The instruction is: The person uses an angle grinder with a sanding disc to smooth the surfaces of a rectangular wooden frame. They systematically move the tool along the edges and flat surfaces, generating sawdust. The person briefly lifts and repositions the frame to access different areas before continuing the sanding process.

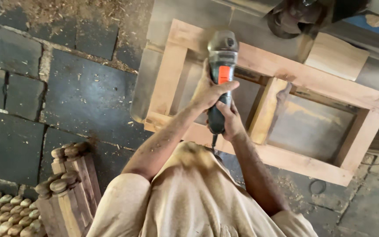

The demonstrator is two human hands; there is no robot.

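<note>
Wood frame: pale, dusty wooden frame (286,72) lies flat across the bench (159,26), with one upright divider between two open panels.
Angle grinder: grey and black body with an orange switch patch, the angle grinder (221,66) stands over the frame's far rail, head end away from me.
Left grip: my left hand (208,92) is wrapped around the grinder's middle, thumb reaching over just below the orange patch.
Right grip: my right hand (230,123) is closed on the black tail of the handle, close to my chest; the cord hangs down from it.
Sawdust: fine dust covers my forearms and my beige shirt (189,197).
Floor: dark stone slabs (84,92) with shavings strewn in the joints and a heap at the top left.
Turned posts: a bundle of turned wooden posts (66,184) with rounded knobs stands at my lower left, more knob ends beside it in the corner.
Offcut: a plain wooden block (336,55) rests just beyond the frame's far right rail.
Labels: none that I can make out on the tool.
</note>
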